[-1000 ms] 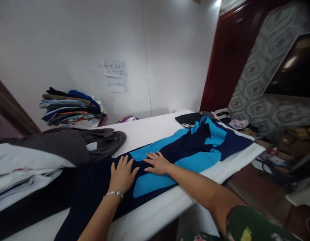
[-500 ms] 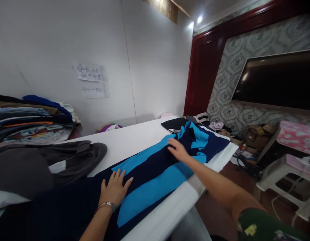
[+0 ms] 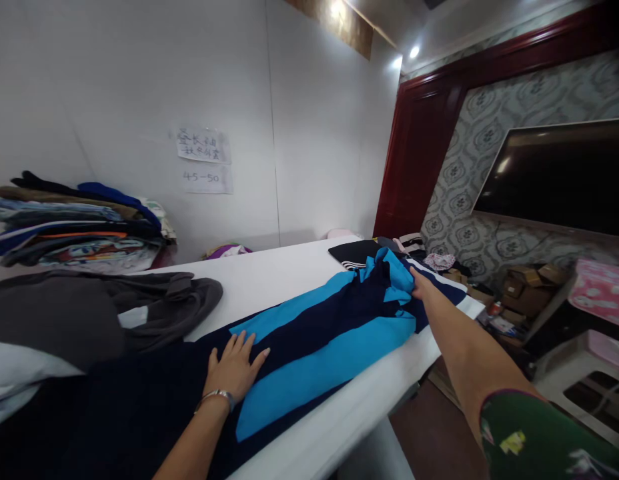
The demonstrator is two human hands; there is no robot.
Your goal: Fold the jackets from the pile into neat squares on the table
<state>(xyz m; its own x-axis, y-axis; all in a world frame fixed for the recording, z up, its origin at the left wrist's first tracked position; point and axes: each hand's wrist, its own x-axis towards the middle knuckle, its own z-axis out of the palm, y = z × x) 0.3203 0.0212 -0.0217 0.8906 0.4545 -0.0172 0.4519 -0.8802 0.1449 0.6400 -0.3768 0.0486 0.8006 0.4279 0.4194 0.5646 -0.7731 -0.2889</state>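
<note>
A long navy and bright-blue garment (image 3: 319, 320) stretches diagonally along the white table (image 3: 284, 270), with its far end bunched up; its exact kind is hard to make out. My left hand (image 3: 235, 368) lies flat on its near part, fingers spread, a bracelet at the wrist. At the far right, my right hand (image 3: 421, 285) closes on the bunched blue end, its fingers partly hidden behind the cloth. Beyond that end lie a dark garment with white stripes (image 3: 357, 253) and a navy piece with a white band (image 3: 447, 285).
A dark grey garment (image 3: 184, 300) lies on the left, before a stack of folded clothes (image 3: 89, 223). Papers with handwriting (image 3: 204, 163) hang on the wall. To the right are a white stool (image 3: 574, 373), cardboard boxes (image 3: 529, 287) and a wall-mounted screen (image 3: 554, 180).
My right hand has moved from lying on the middle of the garment to its bunched far end and taken hold there. My left hand stays flat on the cloth. The view has shifted slightly.
</note>
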